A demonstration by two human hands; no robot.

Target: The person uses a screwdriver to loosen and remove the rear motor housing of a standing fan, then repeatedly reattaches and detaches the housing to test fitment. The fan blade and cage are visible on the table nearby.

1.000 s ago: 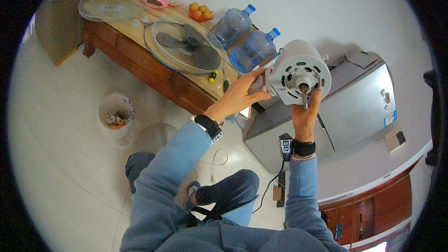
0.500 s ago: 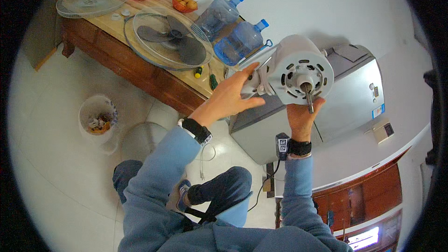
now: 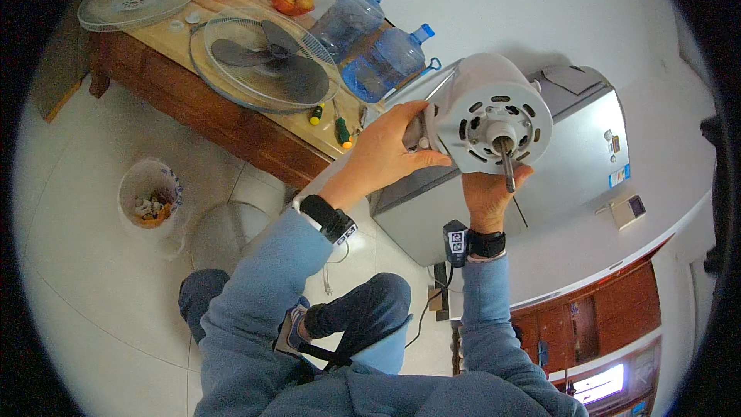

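Observation:
In front of me is a white electric fan motor housing (image 3: 494, 81), its round slotted face toward me and a bare metal shaft (image 3: 506, 166) sticking out. My left hand (image 3: 386, 147) is closed round the grey neck (image 3: 417, 131) at the housing's left, thumb below and fingers above. From underneath, my right hand (image 3: 488, 199) grips the bottom of the housing; its fingers are partly hidden behind it. Both wrists wear black straps. On the wooden table lies a wire fan guard (image 3: 324, 54) with dark fan blades (image 3: 297, 73) inside it.
A second fan guard (image 3: 116, 11) lies at the table's far left. Two screwdrivers, one green (image 3: 341, 130), lie near the table's right end. Behind are two blue water jugs (image 3: 386, 62) and a basket of fruit (image 3: 293, 0). A grey refrigerator (image 3: 571, 154) stands right; a waste bin (image 3: 150, 197) left.
My left hand has closed more fully round the neck, its fingers no longer spread. The housing has turned slightly, and the whole view has shifted a little.

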